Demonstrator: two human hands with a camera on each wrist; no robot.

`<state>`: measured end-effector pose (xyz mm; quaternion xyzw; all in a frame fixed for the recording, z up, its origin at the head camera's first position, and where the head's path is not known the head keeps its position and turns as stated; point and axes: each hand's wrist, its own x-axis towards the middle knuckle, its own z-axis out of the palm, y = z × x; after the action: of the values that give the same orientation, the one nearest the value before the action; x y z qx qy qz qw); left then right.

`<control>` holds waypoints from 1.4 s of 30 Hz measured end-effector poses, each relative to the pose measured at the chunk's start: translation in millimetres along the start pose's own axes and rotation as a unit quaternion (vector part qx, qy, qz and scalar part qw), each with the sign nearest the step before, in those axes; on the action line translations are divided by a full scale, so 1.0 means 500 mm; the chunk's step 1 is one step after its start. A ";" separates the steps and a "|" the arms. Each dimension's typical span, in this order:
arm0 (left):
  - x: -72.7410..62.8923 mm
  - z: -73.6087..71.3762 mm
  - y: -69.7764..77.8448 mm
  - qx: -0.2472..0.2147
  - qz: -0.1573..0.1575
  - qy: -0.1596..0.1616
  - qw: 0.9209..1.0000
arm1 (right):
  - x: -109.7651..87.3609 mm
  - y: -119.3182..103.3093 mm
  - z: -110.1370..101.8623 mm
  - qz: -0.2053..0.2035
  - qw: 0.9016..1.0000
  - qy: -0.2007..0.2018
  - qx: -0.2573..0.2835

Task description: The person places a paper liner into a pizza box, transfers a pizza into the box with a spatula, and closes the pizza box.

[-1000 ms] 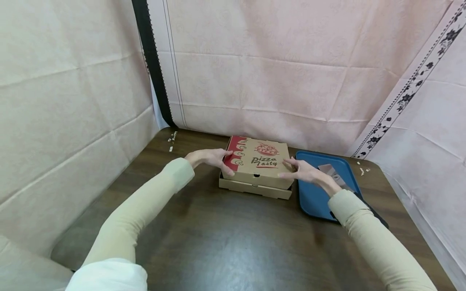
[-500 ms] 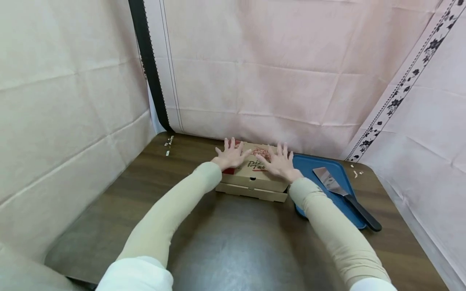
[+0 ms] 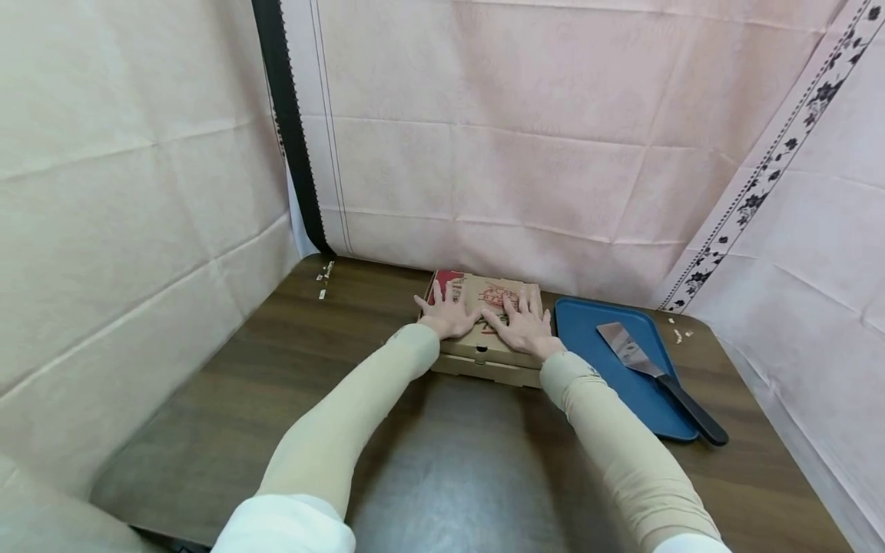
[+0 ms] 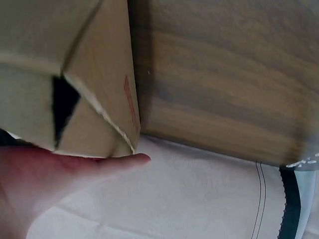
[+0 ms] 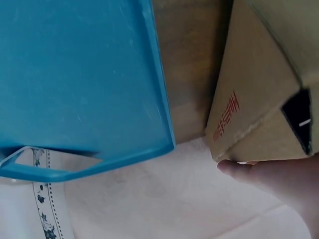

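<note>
Two stacked cardboard pizza boxes lie near the back of the table, the upper pizza box (image 3: 489,355) having a red-printed lid and the lower pizza box (image 3: 494,372) showing only its front edge. My left hand (image 3: 448,316) rests flat on the left half of the lid, fingers spread. Beside it, my right hand (image 3: 523,328) lies flat on the right half, its fingers also spread, the thumbs almost meeting. In the left wrist view the box side (image 4: 107,79) shows a dark gap at its corner. A similar gap appears on the box side (image 5: 249,89) in the right wrist view.
A blue tray (image 3: 581,338) stands right of the boxes. On it lies a spatula (image 3: 632,355) with a wide metal blade, its black handle reaching over the tray's edge. Small white scraps (image 3: 325,273) are on the table's back left, others (image 3: 679,335) at the back right. Cloth hangs behind.
Both hands have moved from the sides of the upper box onto its lid, fingers spreading flat. The upper box now sits more squarely on the lower one. The spatula has come into fuller view.
</note>
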<state>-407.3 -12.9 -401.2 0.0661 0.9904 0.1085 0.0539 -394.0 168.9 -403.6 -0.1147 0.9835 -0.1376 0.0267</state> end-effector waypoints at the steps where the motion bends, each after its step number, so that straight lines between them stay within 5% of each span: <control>1: 0.002 0.006 0.000 0.001 -0.001 0.001 1.000 | -0.001 0.000 0.005 0.002 1.000 -0.002 0.000; 12: 0.002 0.054 -0.014 0.011 0.015 0.050 0.999 | -0.010 0.008 0.045 0.016 1.000 0.015 -0.017; 18: 0.005 0.052 -0.009 0.017 0.016 0.067 0.997 | -0.006 0.012 0.043 0.021 1.000 0.018 -0.012; 42: 0.000 0.063 -0.009 0.030 0.014 0.067 0.997 | -0.016 0.015 0.054 0.026 1.000 0.008 -0.011</control>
<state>-404.1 -10.6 -432.8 0.0739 0.9936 0.0833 -0.0159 -385.9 170.7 -431.7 -0.0882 0.9878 -0.1267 0.0211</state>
